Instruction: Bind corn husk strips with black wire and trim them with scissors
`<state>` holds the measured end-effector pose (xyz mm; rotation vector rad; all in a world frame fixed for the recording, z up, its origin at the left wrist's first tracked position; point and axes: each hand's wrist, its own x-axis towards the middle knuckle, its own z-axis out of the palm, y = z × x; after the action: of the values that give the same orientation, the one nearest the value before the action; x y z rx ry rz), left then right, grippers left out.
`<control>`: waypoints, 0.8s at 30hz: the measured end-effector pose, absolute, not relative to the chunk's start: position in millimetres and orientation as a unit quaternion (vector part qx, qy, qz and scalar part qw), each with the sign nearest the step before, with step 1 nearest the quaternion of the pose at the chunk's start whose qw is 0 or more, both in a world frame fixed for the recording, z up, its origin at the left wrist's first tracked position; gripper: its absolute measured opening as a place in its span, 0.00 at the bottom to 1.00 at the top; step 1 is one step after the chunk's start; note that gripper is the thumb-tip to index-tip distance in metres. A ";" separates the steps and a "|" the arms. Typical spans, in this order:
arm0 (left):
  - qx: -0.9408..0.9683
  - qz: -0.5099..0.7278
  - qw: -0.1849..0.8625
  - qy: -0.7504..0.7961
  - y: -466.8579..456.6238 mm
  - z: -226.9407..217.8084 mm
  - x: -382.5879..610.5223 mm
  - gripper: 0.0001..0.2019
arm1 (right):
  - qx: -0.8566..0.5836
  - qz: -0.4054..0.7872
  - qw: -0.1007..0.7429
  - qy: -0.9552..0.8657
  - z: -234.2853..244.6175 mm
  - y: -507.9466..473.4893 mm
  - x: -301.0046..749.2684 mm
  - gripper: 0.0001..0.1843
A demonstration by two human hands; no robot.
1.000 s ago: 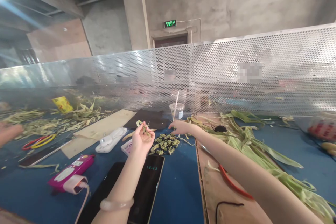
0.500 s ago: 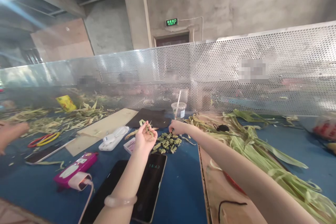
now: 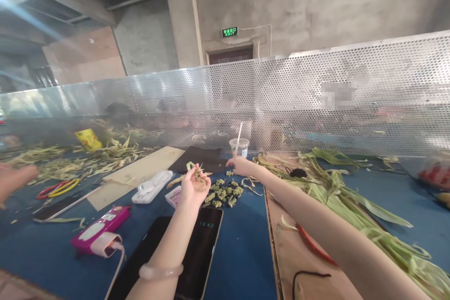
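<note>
Palm up, my left hand is curled around a few small green husk pieces, with pale strands sticking out between the fingers. My right hand hovers just beyond the pile of small knotted husk pieces, in front of a clear plastic cup with a straw. Its fingers point left, slightly apart, and nothing shows in them. A few knots lie just below that hand, a little apart from the main pile. Under my left forearm lies a dark phone with a lit clock.
Long green husks cover the wooden board at right. To the left are a white charger, a magenta power bank with a cable, scissors and another person's hand. A perforated metal screen stands behind.
My right hand has risen slightly up and away from the knot pile, and its fingers have loosened. My left hand stays almost still with its husk pieces.
</note>
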<state>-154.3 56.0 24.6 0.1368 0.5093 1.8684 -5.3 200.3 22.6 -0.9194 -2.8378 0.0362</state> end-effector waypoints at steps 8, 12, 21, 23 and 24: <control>0.059 0.795 0.563 0.219 54.9 25.4 -153.9 0.05 | -0.248 0.092 0.006 -0.964 17.0 184.8 -16.7 0.16; 0.062 0.794 0.564 0.219 54.3 25.5 -154.6 0.05 | -0.260 0.101 0.041 -0.959 18.3 184.1 -29.6 0.16; 0.067 0.794 0.568 0.208 54.7 25.4 -157.9 0.06 | -0.220 0.132 0.001 -0.967 23.0 183.6 -48.6 0.14; 0.067 0.792 0.572 0.205 55.4 24.3 -158.8 0.05 | -0.215 0.131 -0.008 -0.968 20.7 180.1 -48.8 0.14; 0.068 0.790 0.574 0.203 55.8 23.7 -159.4 0.05 | -0.217 0.130 -0.007 -0.968 19.5 178.6 -48.7 0.14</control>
<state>-159.4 55.8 23.7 0.1585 0.4758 1.8524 -48.7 178.6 19.5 -0.6838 -3.0531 0.4089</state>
